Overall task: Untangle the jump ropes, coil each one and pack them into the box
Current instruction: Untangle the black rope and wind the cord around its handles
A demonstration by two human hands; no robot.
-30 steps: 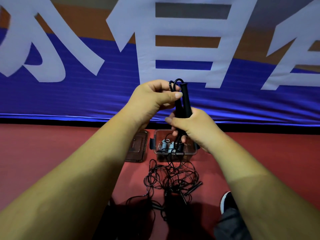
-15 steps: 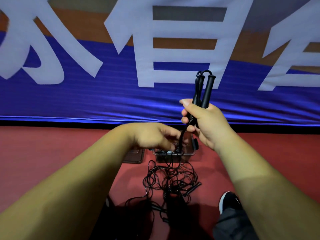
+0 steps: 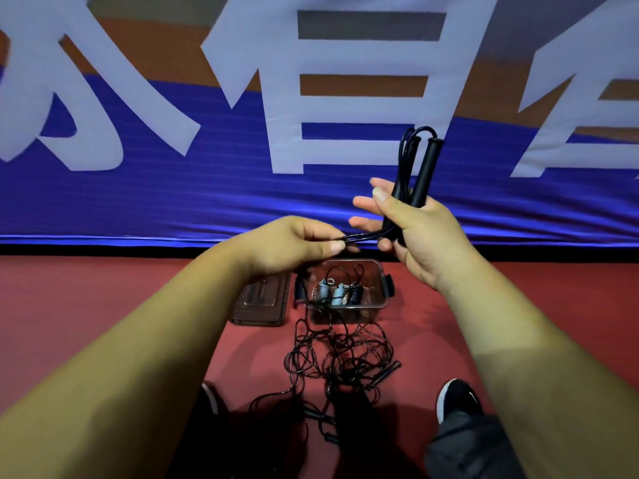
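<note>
My right hand (image 3: 420,233) grips the two black handles of a jump rope (image 3: 423,167), held upright with rope loops over their tops. My left hand (image 3: 294,245) pinches the black cord strands that run out sideways from the bottom of those handles. Below the hands, a clear plastic box (image 3: 378,299) stands on the red floor with three coiled ropes inside, two pale and one black. In front of the box lies a tangle of black ropes (image 3: 340,357) with loose handles.
The box's brown lid (image 3: 261,304) lies flat just left of the box. A blue, orange and white banner (image 3: 207,188) hangs along the far edge of the floor. My shoes (image 3: 456,399) stand on either side of the tangle.
My left hand dropped from the handle tops to the box, then rose again pinching the cord. My right hand moved the handles up and to the right.
</note>
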